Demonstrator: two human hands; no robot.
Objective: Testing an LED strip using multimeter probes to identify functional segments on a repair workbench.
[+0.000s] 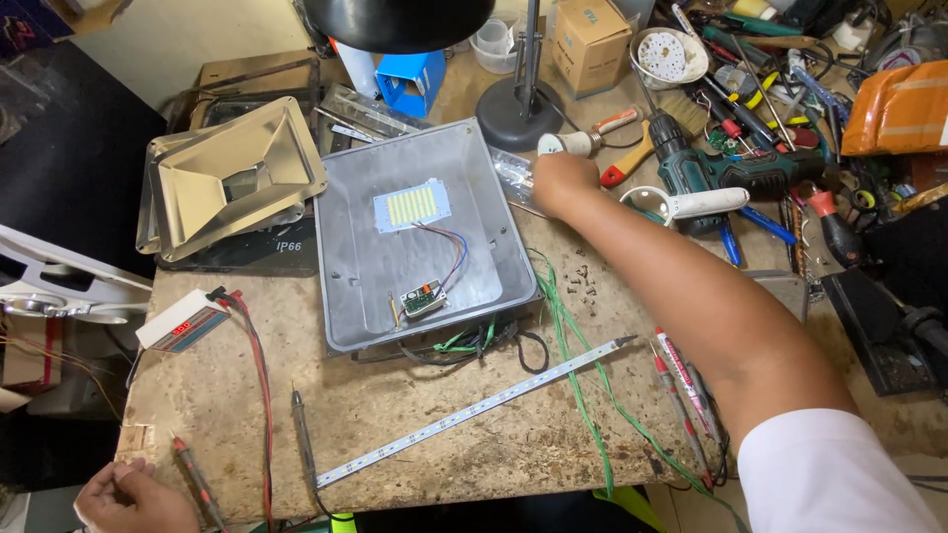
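My right hand (559, 181) reaches across the bench to the far right corner of a grey metal lamp housing (360, 296), fingers curled beside a clear plastic bag (513, 173); what it grips is hidden. Inside the housing lie a white LED panel (413, 205) and a small green driver board (423, 298), joined by thin wires. My left hand (128, 496) rests at the bench's near left corner, fingers closed by the red probe (193, 474). A black probe (302, 439) and a long LED strip (474, 410) lie in front.
A shiny metal reflector (232, 178) lies left of the housing. A small white meter (183, 321) with red leads sits at the left edge. A desk lamp base (518, 99), green drill (711, 168), screwdrivers, loose screws (583, 278) and green wires (573, 345) crowd the right.
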